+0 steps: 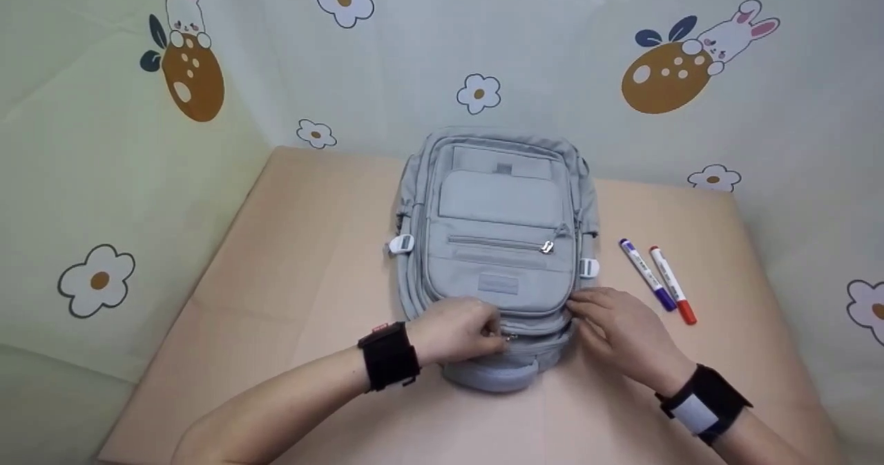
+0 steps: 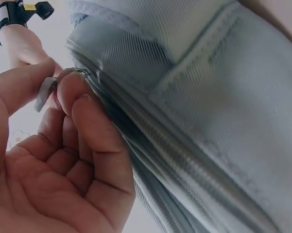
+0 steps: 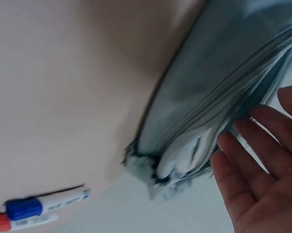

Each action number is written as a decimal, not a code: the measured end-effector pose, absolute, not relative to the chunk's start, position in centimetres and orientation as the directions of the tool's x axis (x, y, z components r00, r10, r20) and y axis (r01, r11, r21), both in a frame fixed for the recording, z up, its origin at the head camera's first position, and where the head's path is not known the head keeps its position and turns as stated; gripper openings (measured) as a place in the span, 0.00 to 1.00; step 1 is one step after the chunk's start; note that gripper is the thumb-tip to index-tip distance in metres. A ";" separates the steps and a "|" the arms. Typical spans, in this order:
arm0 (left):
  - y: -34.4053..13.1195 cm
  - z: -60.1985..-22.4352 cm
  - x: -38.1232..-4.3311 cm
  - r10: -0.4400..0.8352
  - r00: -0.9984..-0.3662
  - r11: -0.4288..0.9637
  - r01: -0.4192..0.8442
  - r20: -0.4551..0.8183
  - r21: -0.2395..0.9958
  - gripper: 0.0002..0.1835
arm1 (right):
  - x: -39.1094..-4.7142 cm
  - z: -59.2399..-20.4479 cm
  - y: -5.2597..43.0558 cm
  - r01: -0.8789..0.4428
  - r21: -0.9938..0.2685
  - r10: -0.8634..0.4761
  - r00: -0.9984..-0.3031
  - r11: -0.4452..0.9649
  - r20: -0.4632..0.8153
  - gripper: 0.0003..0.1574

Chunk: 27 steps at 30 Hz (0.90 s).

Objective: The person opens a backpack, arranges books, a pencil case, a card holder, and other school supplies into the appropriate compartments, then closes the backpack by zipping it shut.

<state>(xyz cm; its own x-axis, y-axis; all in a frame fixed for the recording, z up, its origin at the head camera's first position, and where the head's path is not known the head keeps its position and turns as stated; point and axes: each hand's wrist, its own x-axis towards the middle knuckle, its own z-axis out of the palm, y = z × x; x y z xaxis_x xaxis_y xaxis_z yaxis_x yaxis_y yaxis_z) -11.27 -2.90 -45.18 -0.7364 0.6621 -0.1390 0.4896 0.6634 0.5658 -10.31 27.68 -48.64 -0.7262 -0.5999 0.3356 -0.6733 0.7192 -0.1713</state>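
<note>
A grey-blue backpack (image 1: 501, 202) lies front side up, its top handle (image 1: 494, 378) toward me. My left hand (image 1: 456, 332) is at the top end of the bag. In the left wrist view, thumb and forefinger pinch a metal zipper pull (image 2: 46, 92) at the end of a long zipper (image 2: 184, 162). Against the bag's right side, my right hand (image 1: 621, 323) rests its nearly straight fingers, also seen beside the zipper seams in the right wrist view. Higher on the front pocket hangs another zipper pull (image 1: 547, 247).
To the right of the bag, a blue-capped marker (image 1: 647, 275) and a red-capped marker (image 1: 673, 285) lie side by side on the tan table (image 1: 311, 258). White buckles (image 1: 402, 244) sit on the bag's sides. A patterned cloth (image 1: 414, 57) rises behind the table.
</note>
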 end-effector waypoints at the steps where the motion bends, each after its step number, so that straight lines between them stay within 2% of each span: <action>1: -3.1 -45.2 -11.3 0.664 -0.736 0.660 0.495 -0.132 0.565 0.16 | -10.2 -48.7 27.4 -0.686 -0.172 -0.607 -0.714 0.707 0.349 0.17; 3: -3.6 -45.3 -11.4 0.678 -0.729 0.651 0.540 -0.090 0.533 0.14 | -9.9 -48.7 27.0 -0.703 -0.177 -0.621 -0.698 0.688 0.358 0.16; 6: -5.0 -45.5 -11.6 0.705 -0.709 0.640 0.648 0.019 0.413 0.09 | -9.7 -48.8 26.8 -0.695 -0.195 -0.618 -0.710 0.692 0.338 0.16; 9: -6.8 -46.0 -12.0 0.753 -0.640 0.604 0.764 0.154 0.227 0.02 | -9.7 -48.8 26.9 -0.672 -0.217 -0.601 -0.734 0.708 0.315 0.17; 12: -8.5 -46.6 -12.5 0.806 -0.549 0.554 0.831 0.221 0.048 0.02 | -9.8 -48.8 27.0 -0.659 -0.235 -0.593 -0.749 0.715 0.296 0.17; 15: -9.8 -47.2 -13.0 0.851 -0.474 0.501 0.862 0.227 -0.078 0.03 | -9.9 -48.8 27.1 -0.654 -0.245 -0.592 -0.754 0.716 0.283 0.16; 18: -10.5 -47.7 -13.6 0.877 -0.437 0.468 0.870 0.201 -0.152 0.03 | -9.9 -48.9 27.0 -0.653 -0.244 -0.591 -0.755 0.717 0.283 0.16; 22: -10.4 -48.4 -14.1 0.899 -0.412 0.438 0.857 0.151 -0.272 0.07 | -10.0 -49.1 26.9 -0.666 -0.221 -0.597 -0.741 0.712 0.308 0.16; 27: -9.7 -49.4 -14.2 0.901 -0.424 0.425 0.821 0.090 -0.383 0.04 | -10.0 -49.1 26.5 -0.660 -0.202 -0.594 -0.745 0.724 0.303 0.15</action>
<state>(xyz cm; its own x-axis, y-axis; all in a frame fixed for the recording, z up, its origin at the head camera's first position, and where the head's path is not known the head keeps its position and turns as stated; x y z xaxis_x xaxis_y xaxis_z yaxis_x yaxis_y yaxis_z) -14.22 -9.68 -49.40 -0.4245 0.9010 0.0898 0.8205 0.4247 -0.3825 -10.01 26.52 -49.06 -0.7450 -0.5942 0.3031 -0.6596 0.7240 -0.2020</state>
